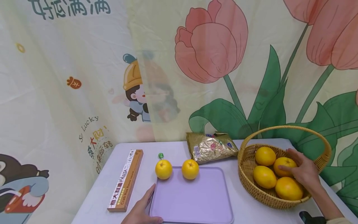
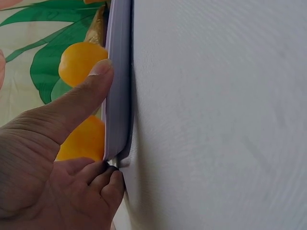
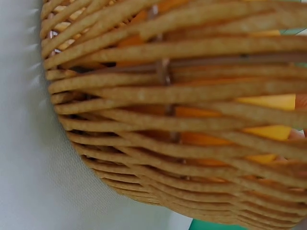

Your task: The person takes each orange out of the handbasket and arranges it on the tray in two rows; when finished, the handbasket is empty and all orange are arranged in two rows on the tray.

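In the head view my left hand (image 1: 144, 207) lies at the near left corner of the lilac tray (image 1: 193, 199), thumb along its front edge and fingers along its left side. The left wrist view shows the thumb resting straight on the tray's rim. Two oranges (image 1: 163, 169) sit at the tray's far edge. My right hand (image 1: 305, 169) reaches into the wicker basket (image 1: 251, 186) and grips an orange (image 1: 283, 166) between thumb and fingers. Several other oranges (image 1: 264, 176) lie around it. In the right wrist view, basket weave (image 3: 144, 96) hides most of that hand.
A long pasta box (image 1: 126, 180) lies left of the tray. Behind the tray are a gold foil bag (image 1: 212, 147) and a small green-wrapped item (image 1: 160, 156). The basket's tall handle (image 1: 285, 127) arches over its opening. A printed curtain (image 1: 156, 77) hangs behind the white table.
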Motion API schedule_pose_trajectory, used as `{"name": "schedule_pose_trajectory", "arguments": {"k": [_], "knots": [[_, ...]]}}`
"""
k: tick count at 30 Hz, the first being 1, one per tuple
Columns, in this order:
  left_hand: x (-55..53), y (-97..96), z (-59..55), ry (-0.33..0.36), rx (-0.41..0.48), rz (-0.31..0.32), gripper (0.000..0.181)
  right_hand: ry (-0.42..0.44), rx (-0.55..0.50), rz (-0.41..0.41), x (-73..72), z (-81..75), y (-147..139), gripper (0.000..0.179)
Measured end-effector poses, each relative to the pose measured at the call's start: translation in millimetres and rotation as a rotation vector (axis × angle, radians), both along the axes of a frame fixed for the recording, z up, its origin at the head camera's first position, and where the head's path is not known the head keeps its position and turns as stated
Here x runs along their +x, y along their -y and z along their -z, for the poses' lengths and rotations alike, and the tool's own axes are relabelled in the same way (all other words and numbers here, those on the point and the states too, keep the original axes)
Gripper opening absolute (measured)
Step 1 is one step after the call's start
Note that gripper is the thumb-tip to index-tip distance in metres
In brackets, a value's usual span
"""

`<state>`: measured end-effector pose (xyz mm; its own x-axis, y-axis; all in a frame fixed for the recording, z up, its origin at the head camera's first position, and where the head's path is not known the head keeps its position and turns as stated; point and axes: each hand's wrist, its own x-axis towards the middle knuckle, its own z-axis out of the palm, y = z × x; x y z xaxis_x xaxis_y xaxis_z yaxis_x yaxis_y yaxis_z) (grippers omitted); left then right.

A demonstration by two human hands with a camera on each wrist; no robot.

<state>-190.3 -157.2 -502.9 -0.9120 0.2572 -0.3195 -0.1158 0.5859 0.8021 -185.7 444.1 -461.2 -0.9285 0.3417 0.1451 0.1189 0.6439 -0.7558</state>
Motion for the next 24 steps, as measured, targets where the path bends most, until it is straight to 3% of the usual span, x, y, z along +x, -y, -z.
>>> {"name": "schedule_pose_trajectory", "arguments": {"k": [7, 15, 24], "knots": [[0.1, -0.6, -0.2, 0.006, -0.018, -0.008, 0.133, 0.074, -0.007, 0.004, 0.7, -0.6, -3, 0.089], [0.2, -2.3, 0.3, 0.016, -0.027, -0.016, 0.133, 0.177, 0.005, -0.077, 3.6, -4.4, -12, 0.108], [1.4, -1.5, -1.0, 0.019, -0.02, -0.011, 0.132, 0.104, 0.053, 0.017, 13.6, -11.0, -1, 0.096]]}}
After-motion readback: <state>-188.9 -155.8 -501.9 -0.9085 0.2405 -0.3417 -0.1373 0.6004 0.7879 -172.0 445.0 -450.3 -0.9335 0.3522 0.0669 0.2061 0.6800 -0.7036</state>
